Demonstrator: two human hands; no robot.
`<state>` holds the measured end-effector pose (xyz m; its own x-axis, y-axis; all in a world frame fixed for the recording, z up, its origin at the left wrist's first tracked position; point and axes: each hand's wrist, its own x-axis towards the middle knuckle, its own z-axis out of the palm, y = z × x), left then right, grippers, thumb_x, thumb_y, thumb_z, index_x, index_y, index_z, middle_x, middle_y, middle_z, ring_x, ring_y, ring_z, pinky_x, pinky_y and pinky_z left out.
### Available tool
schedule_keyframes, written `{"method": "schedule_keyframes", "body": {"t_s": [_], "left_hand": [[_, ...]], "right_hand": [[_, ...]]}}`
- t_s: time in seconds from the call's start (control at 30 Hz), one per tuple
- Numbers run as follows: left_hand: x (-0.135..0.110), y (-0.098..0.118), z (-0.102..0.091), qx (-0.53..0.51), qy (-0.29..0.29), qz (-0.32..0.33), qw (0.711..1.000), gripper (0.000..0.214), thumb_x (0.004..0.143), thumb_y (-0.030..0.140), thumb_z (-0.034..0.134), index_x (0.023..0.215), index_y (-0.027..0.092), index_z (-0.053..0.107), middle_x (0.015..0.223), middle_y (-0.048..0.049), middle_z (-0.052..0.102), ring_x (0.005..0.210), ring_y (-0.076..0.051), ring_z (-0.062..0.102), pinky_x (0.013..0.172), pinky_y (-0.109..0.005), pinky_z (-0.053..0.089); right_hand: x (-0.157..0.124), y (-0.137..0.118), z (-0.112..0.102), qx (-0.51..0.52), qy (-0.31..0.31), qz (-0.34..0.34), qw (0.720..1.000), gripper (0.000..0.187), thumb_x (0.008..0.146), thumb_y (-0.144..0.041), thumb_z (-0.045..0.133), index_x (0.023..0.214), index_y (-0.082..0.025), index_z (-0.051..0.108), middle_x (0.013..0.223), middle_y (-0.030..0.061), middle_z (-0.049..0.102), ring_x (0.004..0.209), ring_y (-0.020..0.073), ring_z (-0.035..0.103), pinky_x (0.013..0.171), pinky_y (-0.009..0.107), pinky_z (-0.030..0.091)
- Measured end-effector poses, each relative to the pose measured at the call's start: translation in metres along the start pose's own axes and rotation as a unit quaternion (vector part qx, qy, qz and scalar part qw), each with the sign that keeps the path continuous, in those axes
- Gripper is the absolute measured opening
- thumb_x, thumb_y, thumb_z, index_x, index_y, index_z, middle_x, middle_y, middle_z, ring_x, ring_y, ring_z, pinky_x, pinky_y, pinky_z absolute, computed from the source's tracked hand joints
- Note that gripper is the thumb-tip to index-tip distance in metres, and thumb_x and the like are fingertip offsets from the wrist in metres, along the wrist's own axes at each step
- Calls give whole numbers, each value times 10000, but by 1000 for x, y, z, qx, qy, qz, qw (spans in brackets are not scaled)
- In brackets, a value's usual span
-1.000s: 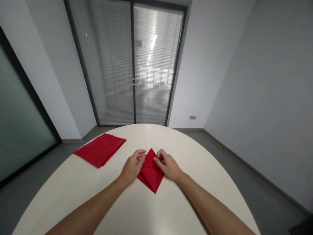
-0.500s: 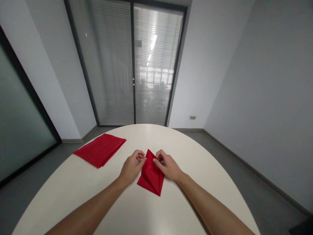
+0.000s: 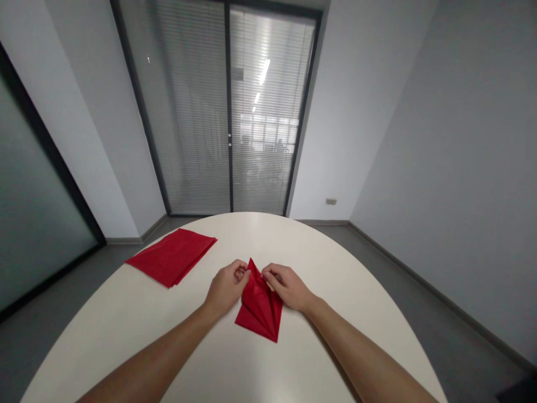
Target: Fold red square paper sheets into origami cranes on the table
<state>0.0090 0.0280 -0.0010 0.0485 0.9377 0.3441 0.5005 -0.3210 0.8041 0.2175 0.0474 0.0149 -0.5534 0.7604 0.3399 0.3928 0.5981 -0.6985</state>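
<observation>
One folded, creased red fabric-like sheet (image 3: pixel 262 310), tapering, long axis near to far, narrow tip pointing away, is pinched in the grip of bare left hand (image 3: pixel 226 286) and bare right hand (image 3: pixel 289 286), over the smooth white rounded tabletop (image 3: pixel 310 252).

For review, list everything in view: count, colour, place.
table: 1, cream, centre
folded cloth: 1, red, on table
cloth pile: 1, red, table's left
glazed panels: 2, grey, slatted, beyond table
frosted panel: 1, greenish, left edge
walls: several, pale grey, around
wall plate: 1, beige, far wall
skirting: several, brownish, wall bottoms
floor: 1, grey, below
unclear object: 1, black, bottom right
arms: 2, bare, near side
left hand: 1, bare, cloth's left
right hand: 1, bare, cloth's right
</observation>
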Motion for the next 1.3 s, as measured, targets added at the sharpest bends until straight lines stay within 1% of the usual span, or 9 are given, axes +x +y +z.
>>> {"method": "schedule_keyframes", "body": {"t_s": [0.13, 0.27, 0.43, 0.53, 0.73, 0.97, 1.1, 1.2, 1.3], "left_hand": [[-1, 1, -1, 2, -2, -3, 1000, 173, 918, 354, 554, 867, 215, 644, 766, 4, 707, 679, -168, 647, 638, -257, 454], [-2, 4, -2, -4, -6, 3, 1000, 189, 925, 364, 552, 868, 213, 650, 788, -5, 723, 704, -174, 663, 661, -258, 464], [-3, 7, -4, -23, -19, 16, 999, 172, 926, 344, 555, 901, 214, 665, 826, -8, 739, 719, -169, 672, 684, -256, 481], [-3, 7, -4, -29, -20, 22, 999, 165, 920, 336, 561, 919, 213, 671, 842, -13, 744, 722, -169, 673, 685, -255, 487], [-2, 6, -3, -37, -3, 11, 999, 218, 916, 364, 561, 1014, 208, 675, 859, -23, 742, 739, -177, 678, 701, -265, 497], [-1, 4, -1, 14, 14, 7, 1000, 174, 906, 369, 564, 843, 220, 628, 722, 15, 673, 647, -158, 623, 627, -253, 449], [1, 2, -4, 52, 46, -22, 997, 164, 893, 371, 569, 839, 227, 626, 701, 17, 674, 636, -161, 633, 623, -252, 443], [2, 1, -6, 59, 65, -43, 995, 167, 898, 387, 562, 855, 233, 613, 719, 11, 695, 650, -165, 662, 627, -251, 450], [4, -2, -7, 50, 72, -55, 995, 168, 901, 400, 561, 875, 238, 598, 749, 0, 718, 683, -173, 690, 620, -247, 455]], "right_hand": [[0, 5, 2, 11, -6, 8, 1000, 126, 933, -211, 544, 967, -195, 664, 843, 20, 691, 722, 154, 603, 672, 260, 456], [0, 8, 4, 24, -6, 10, 1000, 128, 888, -193, 598, 990, -193, 675, 844, 21, 695, 695, 149, 595, 646, 255, 457], [-1, 6, 5, 53, -3, -17, 998, 226, 874, -184, 620, 1097, -200, 656, 917, 36, 703, 818, 174, 643, 735, 278, 498], [0, 7, 5, 51, -5, -28, 998, 294, 877, -171, 611, 1166, -211, 643, 923, 35, 700, 831, 176, 644, 760, 290, 507], [-1, 9, 6, 34, -14, -35, 999, 307, 867, -156, 615, 1167, -211, 647, 940, 39, 711, 837, 179, 655, 784, 302, 522], [-2, 2, 3, -14, -28, -58, 998, 304, 880, -126, 575, 1156, -227, 651, 1083, 51, 715, 890, 178, 667, 845, 315, 525], [0, -6, -1, -59, -6, -87, 994, 214, 922, -156, 546, 1093, -220, 658, 1055, 55, 702, 932, 185, 648, 876, 322, 497], [0, -12, -3, -80, 9, -101, 992, 130, 938, -233, 578, 1040, -218, 657, 1000, 49, 701, 911, 189, 640, 864, 327, 478], [-2, -18, -3, -86, -2, -117, 989, 168, 916, -338, 645, 1036, -220, 652, 988, 51, 706, 891, 200, 640, 859, 339, 466]]}}
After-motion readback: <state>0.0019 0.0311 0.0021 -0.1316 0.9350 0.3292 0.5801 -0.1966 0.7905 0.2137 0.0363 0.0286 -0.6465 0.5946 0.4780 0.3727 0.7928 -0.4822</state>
